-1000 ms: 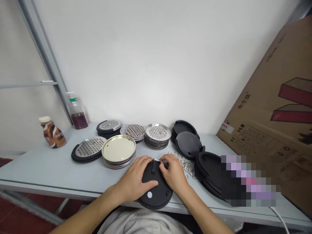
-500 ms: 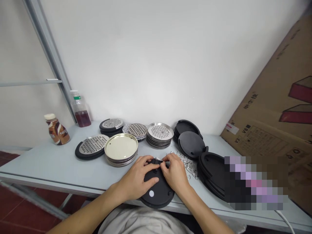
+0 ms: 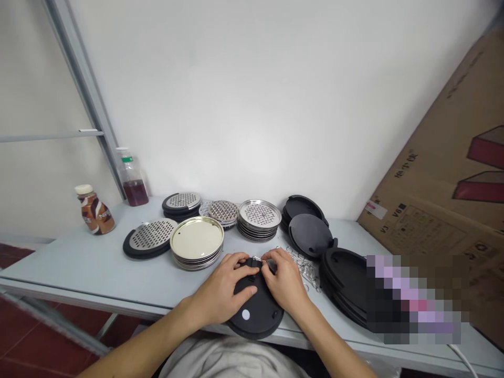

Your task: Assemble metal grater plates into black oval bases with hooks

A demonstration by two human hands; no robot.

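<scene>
A black round plastic disc (image 3: 258, 310) with a white dot lies at the table's front edge. My left hand (image 3: 232, 286) grips its upper left part, fingertips at the black tab on top and thumb on its face. At that tab a small metal wire clip (image 3: 258, 258) shows. My right hand (image 3: 285, 278) pinches the clip's right end, its fingers closed, the wrist side resting over the disc's right edge. Several loose metal wire clips (image 3: 309, 269) lie in a pile just right of my right hand.
Left of my hands stands a stack of cream metal lids (image 3: 197, 239). Behind are perforated metal plates (image 3: 260, 214) and grater discs (image 3: 153, 235). Black round bases (image 3: 346, 283) are stacked at right. Two bottles (image 3: 96, 212) stand far left; a cardboard box (image 3: 433, 194) leans at right.
My right fingers have shifted slightly at the clip, and more of its wire shows now. The left hand keeps its hold on the disc. The view has moved a little.
</scene>
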